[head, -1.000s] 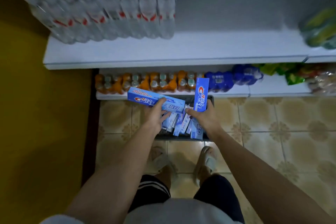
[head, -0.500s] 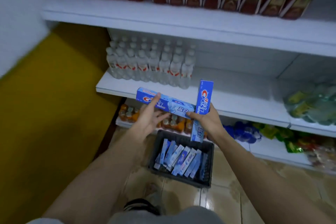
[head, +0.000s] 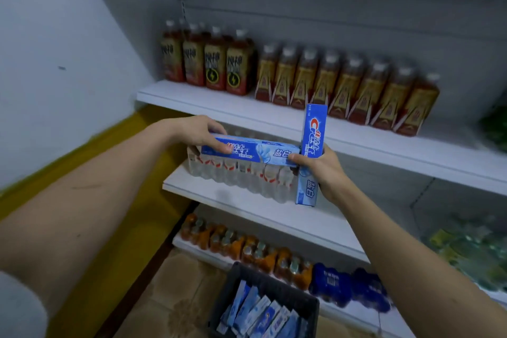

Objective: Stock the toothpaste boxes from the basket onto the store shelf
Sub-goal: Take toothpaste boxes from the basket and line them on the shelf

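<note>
L hand (head: 203, 132) grips one toothpaste box (head: 249, 151) near its left end, box lying roughly level. R hand (head: 322, 166) has its grip clamped round the mid-section of a second toothpaste box (head: 312, 153), held upright. The 2 boxes meet at a right angle, level box's end touching the upright one. Both are in the air in front of the shelving, between the shelf w/ brown drink bottles (head: 343, 85) and the shelf w/ clear water bottles (head: 241, 175).

Progress: no toothpaste seen on any shelf in view, so judged early, or the target spot is out of frame. Basket (head: 310, 307) on floor below, several boxes lying inside, approx 5–6 visible, lower edge cut off.

Left to do: place these 2, then repeat trips for basket contents. Target shelf unclear; bare white shelf (head: 411, 153) right of the hands looks a likely spot.
</note>
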A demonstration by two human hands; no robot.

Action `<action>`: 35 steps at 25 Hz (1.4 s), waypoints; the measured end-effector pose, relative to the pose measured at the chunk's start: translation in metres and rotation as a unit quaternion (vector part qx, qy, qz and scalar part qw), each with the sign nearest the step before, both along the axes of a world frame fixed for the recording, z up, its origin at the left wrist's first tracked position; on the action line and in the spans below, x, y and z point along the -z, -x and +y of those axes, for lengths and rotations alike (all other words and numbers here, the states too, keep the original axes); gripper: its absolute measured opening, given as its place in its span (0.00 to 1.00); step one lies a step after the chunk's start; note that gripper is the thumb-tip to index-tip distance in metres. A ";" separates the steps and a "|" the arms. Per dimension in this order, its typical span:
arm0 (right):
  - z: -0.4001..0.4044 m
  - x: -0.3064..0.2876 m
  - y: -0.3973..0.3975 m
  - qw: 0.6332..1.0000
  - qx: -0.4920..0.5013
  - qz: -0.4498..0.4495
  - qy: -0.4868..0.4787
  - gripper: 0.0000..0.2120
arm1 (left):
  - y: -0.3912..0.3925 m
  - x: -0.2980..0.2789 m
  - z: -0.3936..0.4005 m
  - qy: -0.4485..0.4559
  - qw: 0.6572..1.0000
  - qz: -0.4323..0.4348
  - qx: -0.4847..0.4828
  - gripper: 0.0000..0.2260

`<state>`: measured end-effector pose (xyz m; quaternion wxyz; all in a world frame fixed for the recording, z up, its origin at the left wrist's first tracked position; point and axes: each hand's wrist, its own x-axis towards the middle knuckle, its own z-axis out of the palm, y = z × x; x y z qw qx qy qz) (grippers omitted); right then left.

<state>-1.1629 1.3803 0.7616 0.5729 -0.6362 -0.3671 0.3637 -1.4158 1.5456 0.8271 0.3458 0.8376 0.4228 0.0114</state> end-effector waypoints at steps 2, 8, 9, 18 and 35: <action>0.009 -0.024 0.013 1.000 -0.007 -0.017 -0.017 0.19 | 0.004 -0.018 0.002 -0.016 0.999 0.017 0.028 0.18; 0.049 -0.080 0.061 0.997 -0.015 -0.053 -0.047 0.18 | 0.044 -0.062 0.029 -0.069 0.995 0.029 0.064 0.13; 0.056 -0.089 0.069 0.997 -0.028 -0.057 -0.047 0.18 | 0.052 -0.073 0.035 -0.088 0.993 0.032 0.067 0.12; 0.111 -0.215 0.086 0.994 0.013 -0.101 -0.040 0.17 | 0.114 -0.203 0.105 -0.201 0.976 -0.050 0.058 0.11; 0.207 -0.382 0.007 0.919 0.020 -0.392 -0.019 0.18 | 0.068 -0.333 0.218 -0.290 0.954 -0.060 -0.052 0.12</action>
